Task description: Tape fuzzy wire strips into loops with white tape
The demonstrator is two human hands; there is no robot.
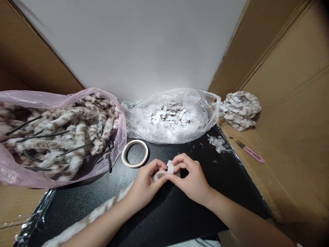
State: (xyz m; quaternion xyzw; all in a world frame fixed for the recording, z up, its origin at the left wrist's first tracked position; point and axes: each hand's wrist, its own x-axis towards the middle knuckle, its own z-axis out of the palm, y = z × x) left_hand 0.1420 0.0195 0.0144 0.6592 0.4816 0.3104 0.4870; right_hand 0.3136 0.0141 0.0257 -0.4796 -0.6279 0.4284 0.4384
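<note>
Near the middle of the black tabletop, my left hand (pixel 150 180) is closed on one end of a fluffy white-and-brown cord (pixel 100 212). The cord runs back under my left forearm toward the lower left. My right hand (pixel 191 176) pinches a small white strip (pixel 170 167) at that end, with thumb and fingers closed. Both thumbs nearly meet below the strip. A short dark bit shows beside the strip, partly hidden by my fingers. A roll of tape (pixel 135 153) lies flat just beyond my left hand.
A pink plastic bag (pixel 120 127) of furry cords with dark ends stands left. A clear bag (pixel 205 123) holds many white strips. At right are bundled furry cords (pixel 241 109), pink-handled snips (pixel 253 154) and fluff scraps (pixel 218 144). Cardboard walls (pixel 290 103) flank the table.
</note>
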